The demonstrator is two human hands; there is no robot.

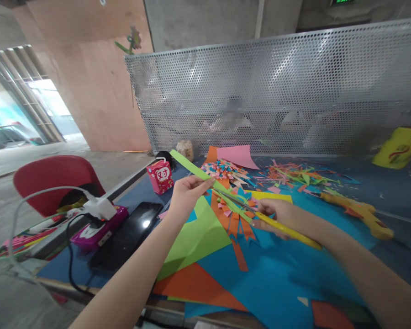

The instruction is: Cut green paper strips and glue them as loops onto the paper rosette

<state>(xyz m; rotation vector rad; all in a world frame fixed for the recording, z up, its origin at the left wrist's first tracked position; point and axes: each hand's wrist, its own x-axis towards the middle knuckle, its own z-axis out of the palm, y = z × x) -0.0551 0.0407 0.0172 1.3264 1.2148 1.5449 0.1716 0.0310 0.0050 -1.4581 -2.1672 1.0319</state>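
Where the green strip lies: up off the table [140, 192], between the two hands, with the green strip [197, 171] crossing in front of the person above a spread of coloured paper.
Strip's long axis: slanting from far left to near right; one end sticks out beyond the left fingertips, the other drops towards the right hand.
Left hand: thumb and fingers pinched together on the strip, about midway along it; this left hand [190, 194] is the nearer of the two to the far end.
Right hand: fingers curled round the yellow-handled scissors [263, 217]; this right hand [277, 214] sits just beside the strip's near end, though whether its fingertips touch the paper I cannot tell.
Scissor blades: pointing away and to the left, almost in line with the strip and lying over it, their tips near the left fingertips; how far the blades are parted is too fine to make out.
Beneath the hands: an orange fringed piece [238, 224] under the blades, a large green sheet [198, 233] to its left, and a blue sheet [260, 269] nearer the person.
Farther off: a heap of paper snippets [222, 169] beyond the strip, and a yellow glue gun [359, 210] to the right.
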